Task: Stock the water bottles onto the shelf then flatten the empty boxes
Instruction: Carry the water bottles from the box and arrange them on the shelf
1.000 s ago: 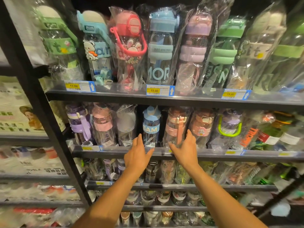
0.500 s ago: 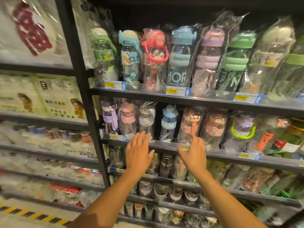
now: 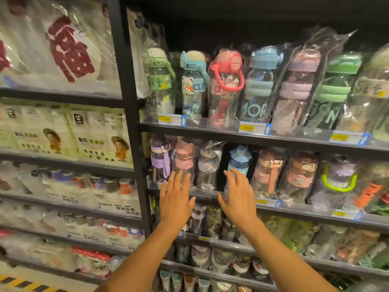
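Observation:
Plastic-wrapped water bottles stand in rows on a dark metal shelf unit. On the second shelf I see a purple bottle, a pink bottle, a clear bottle and a blue-lidded bottle. My left hand is raised with fingers straight, in front of the pink bottle and the shelf edge. My right hand is spread just below the blue-lidded bottle. Neither hand holds anything. No boxes are in view.
Larger bottles fill the top shelf, with yellow price tags on the rail. Lower shelves hold more wrapped bottles. A black upright divides off the left bay of bagged paper cups. Yellow-black floor tape shows bottom left.
The view has swung left and back, bringing the left bay into sight. Both hands have drawn off the second shelf's edge and drifted left, now hovering spread in front of it.

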`<state>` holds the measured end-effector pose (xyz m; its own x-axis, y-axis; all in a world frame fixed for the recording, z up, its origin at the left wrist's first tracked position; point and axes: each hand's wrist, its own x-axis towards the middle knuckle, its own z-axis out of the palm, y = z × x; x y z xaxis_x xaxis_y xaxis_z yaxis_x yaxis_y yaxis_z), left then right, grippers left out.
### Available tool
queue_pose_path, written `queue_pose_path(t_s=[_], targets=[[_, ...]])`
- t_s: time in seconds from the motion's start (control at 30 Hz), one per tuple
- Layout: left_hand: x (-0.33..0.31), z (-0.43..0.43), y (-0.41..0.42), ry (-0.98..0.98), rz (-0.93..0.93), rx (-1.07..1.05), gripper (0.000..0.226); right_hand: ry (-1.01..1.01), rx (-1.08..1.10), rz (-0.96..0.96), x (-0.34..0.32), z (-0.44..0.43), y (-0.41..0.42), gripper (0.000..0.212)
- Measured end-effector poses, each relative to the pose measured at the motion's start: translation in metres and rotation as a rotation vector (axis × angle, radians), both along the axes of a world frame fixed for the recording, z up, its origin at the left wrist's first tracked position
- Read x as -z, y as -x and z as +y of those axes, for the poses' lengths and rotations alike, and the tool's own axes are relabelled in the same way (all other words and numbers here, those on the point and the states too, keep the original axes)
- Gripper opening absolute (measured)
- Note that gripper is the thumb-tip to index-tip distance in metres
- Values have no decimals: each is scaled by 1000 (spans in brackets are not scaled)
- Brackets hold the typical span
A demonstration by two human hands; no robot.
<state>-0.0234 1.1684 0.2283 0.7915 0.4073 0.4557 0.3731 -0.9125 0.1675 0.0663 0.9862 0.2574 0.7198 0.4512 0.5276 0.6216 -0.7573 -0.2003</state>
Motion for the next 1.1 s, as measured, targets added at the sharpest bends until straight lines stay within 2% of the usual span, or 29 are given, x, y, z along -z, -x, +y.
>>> queue_pose_path(t_s=[0.17, 0.3, 0.53, 0.73, 0.9, 1.0, 1.1], targets=[[12, 37, -23, 32, -11, 46, 92, -63, 45, 85, 13, 48, -9, 74], [26, 58, -34, 133, -28, 66, 94, -294, 85, 292, 24, 76, -15, 81], [35, 64, -43, 490, -88, 54, 91, -658, 231, 516, 42, 107, -20, 91], [34, 64, -50, 627, -81, -27, 87, -654, 205, 557, 49, 119, -39, 101], [40, 65, -54, 669, -73, -73, 82, -642, 202, 553, 44, 124, -52, 77], [44, 65, -56, 675, -65, -74, 72, -579, 198, 548, 45, 122, -56, 70], [46, 64, -57, 654, -61, -68, 73, -530, 213, 509, 47, 118, -59, 62]])
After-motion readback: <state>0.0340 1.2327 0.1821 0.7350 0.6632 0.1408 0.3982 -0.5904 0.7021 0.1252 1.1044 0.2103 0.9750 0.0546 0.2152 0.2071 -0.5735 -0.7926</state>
